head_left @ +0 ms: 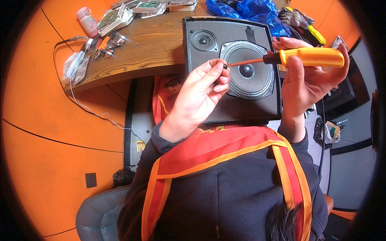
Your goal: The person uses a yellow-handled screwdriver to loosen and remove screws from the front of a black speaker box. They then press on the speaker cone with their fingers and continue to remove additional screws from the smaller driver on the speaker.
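My right hand (301,76) is wrapped round the yellow handle of a screwdriver (315,57), whose shaft points left. At its tip, my left hand (203,90) pinches a small dark screw (225,66) between thumb and fingers. Both hands are raised in front of a black speaker box (201,108), which leans against the table edge by my lap. The speaker's front carries a large round woofer (257,86) and a small tweeter (204,40) at its upper left. Part of the woofer is hidden by the screwdriver and my fingers.
A curved wooden table (157,40) lies beyond. On it are a pink bottle (87,22), circuit boards in trays (116,19), small tools (107,45) and a blue plastic bag (257,14). Gloves (295,18) lie at far right. A cable (76,100) hangs off the table's left end.
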